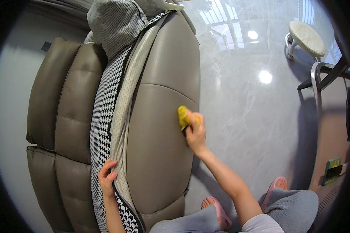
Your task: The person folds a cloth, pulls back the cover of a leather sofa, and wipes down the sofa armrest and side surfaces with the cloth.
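Note:
My right hand (pixel 197 134) is closed on a yellow cloth (pixel 182 118), held against the outer side of the grey-brown leather sofa seat (pixel 160 134); part of the cloth is hidden by the fingers. Farther left, my left hand (pixel 107 177) grips the edge of the folded-back covers. These are a black-and-white houndstooth sofa cover (pixel 105 110) and a cream dotted fabric layer (pixel 122 116), bunched along the inner part of the seat.
Leather back cushions (pixel 73 110) line the left side. A grey textured pillow (pixel 116 26) lies on the covers at the top. A round white stool (pixel 306 38) stands on the glossy tiled floor (pixel 250 116) at upper right. A table (pixel 328 122) with dark items is at right.

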Tool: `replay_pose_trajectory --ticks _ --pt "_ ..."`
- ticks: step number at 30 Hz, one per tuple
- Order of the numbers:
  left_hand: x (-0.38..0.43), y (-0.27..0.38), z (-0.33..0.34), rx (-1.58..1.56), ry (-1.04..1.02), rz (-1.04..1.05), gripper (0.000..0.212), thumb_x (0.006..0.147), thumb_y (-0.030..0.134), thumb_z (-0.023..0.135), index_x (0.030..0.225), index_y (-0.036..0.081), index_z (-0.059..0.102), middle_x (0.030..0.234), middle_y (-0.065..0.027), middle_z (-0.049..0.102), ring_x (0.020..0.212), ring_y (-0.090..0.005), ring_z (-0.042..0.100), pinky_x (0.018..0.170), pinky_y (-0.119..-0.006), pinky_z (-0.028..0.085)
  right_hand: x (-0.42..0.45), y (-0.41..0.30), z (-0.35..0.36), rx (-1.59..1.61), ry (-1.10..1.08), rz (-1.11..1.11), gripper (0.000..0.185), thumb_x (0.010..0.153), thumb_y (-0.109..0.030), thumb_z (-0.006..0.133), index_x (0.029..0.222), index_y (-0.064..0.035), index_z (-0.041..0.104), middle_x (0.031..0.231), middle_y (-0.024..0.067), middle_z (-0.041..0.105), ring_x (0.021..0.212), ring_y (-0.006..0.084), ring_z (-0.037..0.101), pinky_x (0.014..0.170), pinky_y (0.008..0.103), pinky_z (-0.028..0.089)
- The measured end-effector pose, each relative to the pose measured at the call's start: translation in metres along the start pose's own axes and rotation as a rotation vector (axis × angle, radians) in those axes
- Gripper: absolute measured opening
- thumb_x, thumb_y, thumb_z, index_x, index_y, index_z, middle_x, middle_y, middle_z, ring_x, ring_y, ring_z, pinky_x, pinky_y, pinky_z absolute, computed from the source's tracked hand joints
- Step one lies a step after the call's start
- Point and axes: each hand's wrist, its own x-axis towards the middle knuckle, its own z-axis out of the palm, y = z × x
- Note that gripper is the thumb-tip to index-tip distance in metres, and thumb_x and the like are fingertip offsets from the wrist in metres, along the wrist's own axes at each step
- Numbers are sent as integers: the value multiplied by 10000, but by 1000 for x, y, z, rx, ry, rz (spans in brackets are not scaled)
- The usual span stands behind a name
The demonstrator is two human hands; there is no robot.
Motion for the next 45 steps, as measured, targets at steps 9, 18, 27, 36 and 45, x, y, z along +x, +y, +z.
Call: replay_pose_trajectory --ticks 9,18,27,36,45 --pt "3 7 8 -29 -26 11 434 744 158 642 1123 -49 685 1264 -142 624 1264 -237 506 1133 -372 287 1 70 3 13 87 431 530 923 -17 492 1435 -148 456 1155 156 528 1026 334 561 923 417 455" --pt "2 5 11 -30 -49 15 414 760 143 643 1123 -52 681 1293 -142 598 1245 -236 516 1110 -359 313 55 87 -35 378 12 610 399 808 -57 568 1206 -46 547 1034 88 647 958 184 599 879 303 473" --pt "4 18 17 -34 -71 35 415 762 135 627 1128 -56 668 1291 -157 585 1211 -249 530 1081 -362 346 53 73 -41 609 71 660 326 854 -34 531 1179 -14 550 1030 57 625 899 124 578 797 251 478" --pt "3 6 9 -9 -58 50 422 765 153 643 1133 -51 670 1290 -151 588 1223 -243 522 1095 -364 327 8 79 13 729 -44 547 595 888 -166 664 1403 -20 405 1430 142 432 1317 264 396 1107 391 308" --pt "6 7 13 -2 -33 47 439 759 182 652 1127 -56 673 1278 -154 598 1225 -242 519 1101 -366 319 20 93 18 135 57 734 513 946 -192 598 1399 -16 431 1249 200 499 1151 380 496 1007 411 397"
